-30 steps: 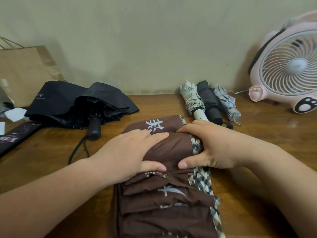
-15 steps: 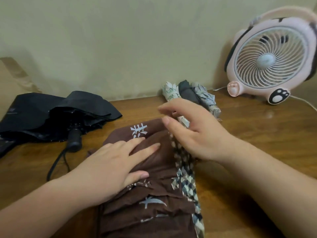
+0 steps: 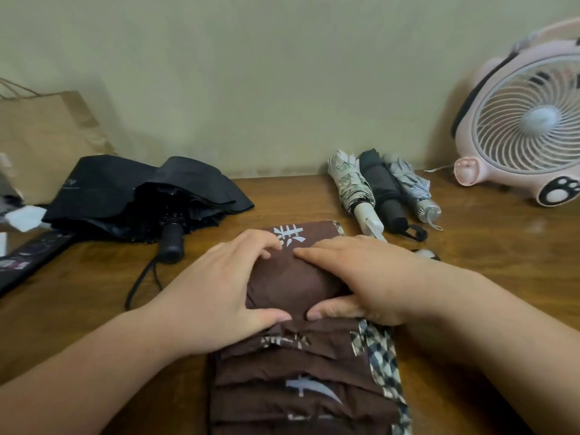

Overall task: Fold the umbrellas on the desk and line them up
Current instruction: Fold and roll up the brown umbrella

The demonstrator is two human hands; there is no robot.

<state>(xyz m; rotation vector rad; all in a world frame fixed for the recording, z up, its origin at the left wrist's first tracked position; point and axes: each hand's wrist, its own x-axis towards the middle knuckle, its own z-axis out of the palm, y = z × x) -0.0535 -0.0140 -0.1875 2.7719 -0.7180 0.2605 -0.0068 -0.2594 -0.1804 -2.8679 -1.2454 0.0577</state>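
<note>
A brown umbrella (image 3: 301, 365) with white characters and a checked edge lies lengthwise on the desk in front of me, its panels pleated in layers. My left hand (image 3: 219, 287) and my right hand (image 3: 361, 281) both rest on its far part, fingers over the top and thumbs underneath, wrapping a bunched fold of brown cloth between them. A black umbrella (image 3: 135, 196) lies loosely collapsed at the back left, its handle pointing toward me. Three rolled umbrellas lie side by side at the back right: a white patterned one (image 3: 351, 189), a black one (image 3: 384, 193) and a grey one (image 3: 411, 189).
A pink desk fan (image 3: 527, 120) stands at the back right by the wall. A brown paper bag (image 3: 40, 136) leans at the back left, with white paper and a dark flat object (image 3: 28, 262) near the left edge. Bare wood shows to the right of the brown umbrella.
My right hand, lifted off the checked edge half a second ago, has come back down onto the brown cloth beside my left hand. Both hands now gather the same fold.
</note>
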